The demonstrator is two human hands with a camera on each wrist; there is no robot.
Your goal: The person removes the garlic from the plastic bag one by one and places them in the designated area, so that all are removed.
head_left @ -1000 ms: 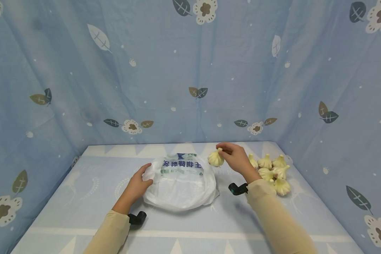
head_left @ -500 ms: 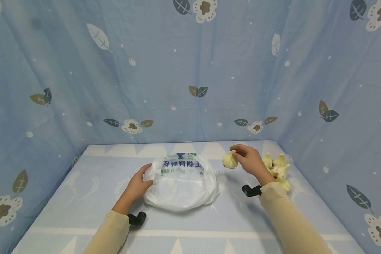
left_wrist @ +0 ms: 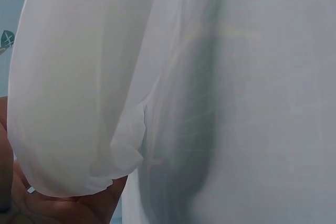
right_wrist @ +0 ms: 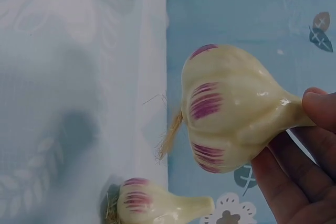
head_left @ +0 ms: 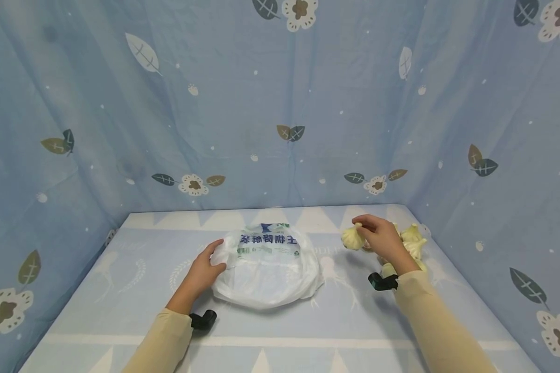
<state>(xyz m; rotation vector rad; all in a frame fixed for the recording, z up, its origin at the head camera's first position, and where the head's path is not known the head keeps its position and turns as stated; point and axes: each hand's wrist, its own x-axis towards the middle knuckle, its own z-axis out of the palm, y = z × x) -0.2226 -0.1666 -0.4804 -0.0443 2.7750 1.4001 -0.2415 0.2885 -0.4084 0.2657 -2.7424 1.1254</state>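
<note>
A white plastic bag (head_left: 266, 298) with blue and green print sits in the middle of the table, its mouth spread wide. My left hand (head_left: 200, 274) holds the bag's left rim; in the left wrist view the translucent film (left_wrist: 73, 103) hangs over the palm and hides part of the fingers. My right hand (head_left: 380, 238) pinches a garlic bulb (head_left: 352, 238) by its stem, to the right of the bag. Purple streaks and dry roots show on that bulb in the right wrist view, with another bulb (right_wrist: 149, 202) below it.
Several more garlic bulbs (head_left: 414, 241) are heaped at the table's right side, partly hidden behind my right hand and forearm. A blue patterned curtain (head_left: 280, 103) encloses the back and sides of the pale table (head_left: 135, 290).
My right hand has moved right with the garlic bulb, away from the bag and toward the heap, covering more of it. The left hand and bag have stayed nearly still.
</note>
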